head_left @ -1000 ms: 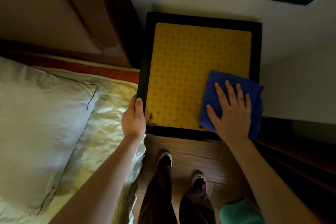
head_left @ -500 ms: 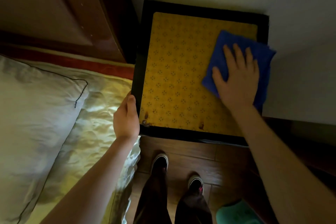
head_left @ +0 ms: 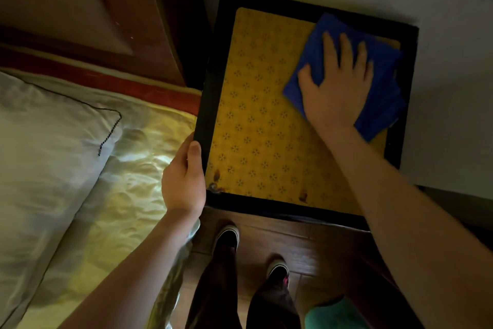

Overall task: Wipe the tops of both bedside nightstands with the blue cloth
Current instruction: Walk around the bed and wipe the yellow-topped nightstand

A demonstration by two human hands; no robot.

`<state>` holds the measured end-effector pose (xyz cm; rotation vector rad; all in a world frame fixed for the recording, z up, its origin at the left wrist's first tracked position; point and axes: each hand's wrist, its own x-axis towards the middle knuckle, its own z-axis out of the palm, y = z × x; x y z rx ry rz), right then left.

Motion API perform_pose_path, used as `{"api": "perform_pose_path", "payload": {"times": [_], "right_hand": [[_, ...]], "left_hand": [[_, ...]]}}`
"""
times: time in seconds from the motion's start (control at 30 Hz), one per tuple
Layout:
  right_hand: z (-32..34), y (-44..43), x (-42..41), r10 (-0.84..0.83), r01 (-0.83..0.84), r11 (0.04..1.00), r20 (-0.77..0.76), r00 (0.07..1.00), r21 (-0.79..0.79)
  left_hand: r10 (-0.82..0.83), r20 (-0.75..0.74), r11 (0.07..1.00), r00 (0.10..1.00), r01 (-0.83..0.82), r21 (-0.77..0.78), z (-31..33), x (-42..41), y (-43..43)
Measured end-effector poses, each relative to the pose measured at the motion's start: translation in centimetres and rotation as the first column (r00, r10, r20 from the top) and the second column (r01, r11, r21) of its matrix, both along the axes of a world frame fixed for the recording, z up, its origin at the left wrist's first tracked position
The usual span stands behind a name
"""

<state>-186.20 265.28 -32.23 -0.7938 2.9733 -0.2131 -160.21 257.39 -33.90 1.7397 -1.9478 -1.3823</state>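
Note:
A nightstand point(head_left: 213, 93) with a black frame and a yellow patterned top stands beside the bed. The folded blue cloth point(head_left: 384, 83) lies on the far right part of that top. My right hand point(head_left: 336, 88) presses flat on the cloth with its fingers spread. My left hand point(head_left: 184, 179) grips the nightstand's near left edge, thumb on the black rim. Dark stains show at the top's near left corner and along its near edge.
The bed with a white pillow point(head_left: 45, 142) and a shiny sheet point(head_left: 128, 190) lies to the left, under a dark wooden headboard point(head_left: 106, 8). A white wall runs behind and to the right. My feet point(head_left: 226, 235) stand on wooden floor below the nightstand.
My right hand has slid the blue cloth from the near right corner of the top up to its far right part. My left hand has stayed on the left edge.

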Motion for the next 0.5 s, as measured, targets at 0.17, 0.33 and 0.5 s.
{"api": "perform_pose_path", "payload": {"times": [0.17, 0.33, 0.5], "right_hand": [[0.6, -4.6, -4.9, -0.032, 0.031, 0.999, 0.058, 0.998, 0.028], [1.4, -0.4, 1.6, 0.116, -0.116, 0.993, 0.065, 0.991, -0.005], [0.8, 9.0, 15.4, 0.263, -0.273, 0.958, 0.112, 0.958, 0.09]], "left_hand": [[0.006, 0.004, 1.0, 1.0, -0.006, 0.009, 0.6, -0.2, 0.0], [0.024, 0.016, 0.998, 1.0, -0.024, 0.061, 1.1, -0.2, -0.1], [0.056, -0.005, 0.995, 0.998, -0.055, 0.087, 1.2, -0.1, -0.1]]}}
